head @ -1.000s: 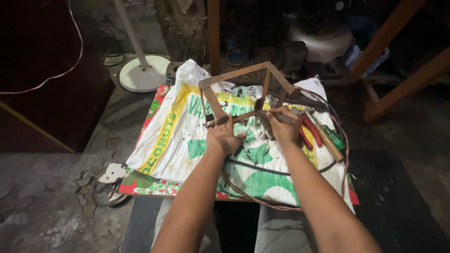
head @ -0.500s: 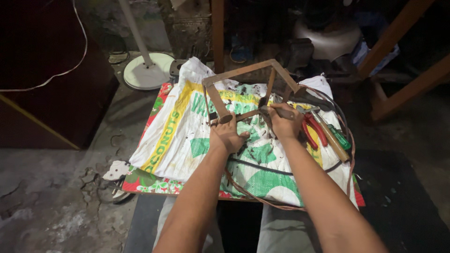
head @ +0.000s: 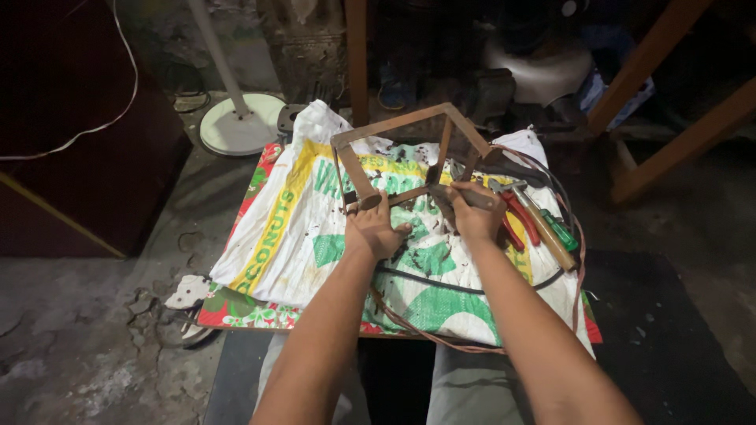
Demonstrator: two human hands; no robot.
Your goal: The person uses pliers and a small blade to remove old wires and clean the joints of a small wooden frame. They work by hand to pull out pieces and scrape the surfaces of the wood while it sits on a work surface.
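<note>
Gripping the rusty metal frame (head: 409,153), the left hand (head: 374,232) is clamped on its near left corner and the right hand (head: 475,214) on the near bar. Both hands sit slightly lower than half a second ago; the frame stays on the sack-covered tabletop (head: 291,228), pliers (head: 521,219) just right of the right hand.

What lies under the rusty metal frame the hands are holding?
Under the metal frame lies a white printed sack, over a red floral cloth. Whatever supports them is covered.
</note>
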